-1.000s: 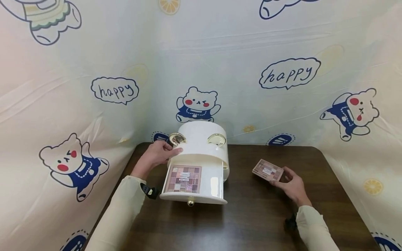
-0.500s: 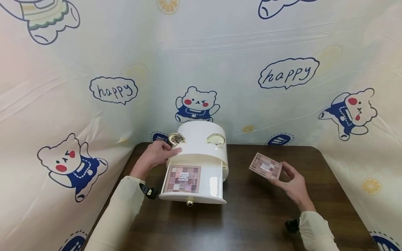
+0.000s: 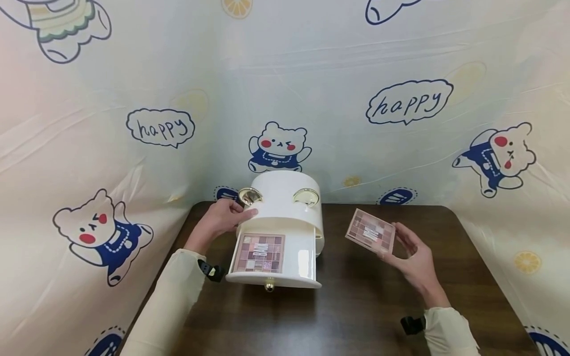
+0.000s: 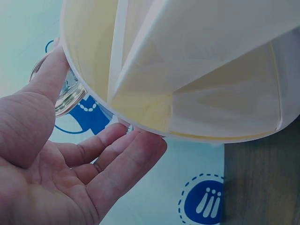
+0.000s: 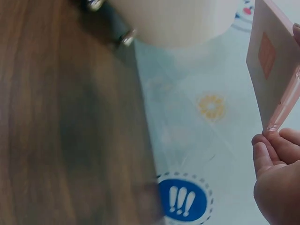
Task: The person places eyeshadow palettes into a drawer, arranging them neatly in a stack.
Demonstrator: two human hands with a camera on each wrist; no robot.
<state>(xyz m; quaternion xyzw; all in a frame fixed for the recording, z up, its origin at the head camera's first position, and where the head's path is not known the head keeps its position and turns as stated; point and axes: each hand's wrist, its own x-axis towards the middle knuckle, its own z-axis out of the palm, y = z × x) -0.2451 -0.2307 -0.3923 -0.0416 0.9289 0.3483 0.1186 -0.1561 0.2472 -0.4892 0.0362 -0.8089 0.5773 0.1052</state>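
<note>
A white rounded storage box (image 3: 285,195) with two gold-rimmed ears stands at the back of the table, its drawer (image 3: 299,257) pulled out. Inside the drawer's left half lies an eyeshadow palette (image 3: 260,253). My left hand (image 3: 221,217) holds the box by its left side, thumb near the front edge; in the left wrist view, fingers (image 4: 136,154) touch the outer wall. To the right, my right hand (image 3: 414,257) grips a second eyeshadow palette (image 3: 370,231) by its right edge, tilted above the table. The right wrist view shows this palette's pale underside (image 5: 274,56).
The dark wooden table (image 3: 356,316) stretches in front and to the right. A printed cloth (image 3: 338,123) hangs behind it and along both sides. The drawer's gold knob (image 3: 269,285) sticks out at the front.
My right hand has lifted the second palette and shifted it slightly left toward the box, tipping its face more toward the head camera. My left hand stays on the box.
</note>
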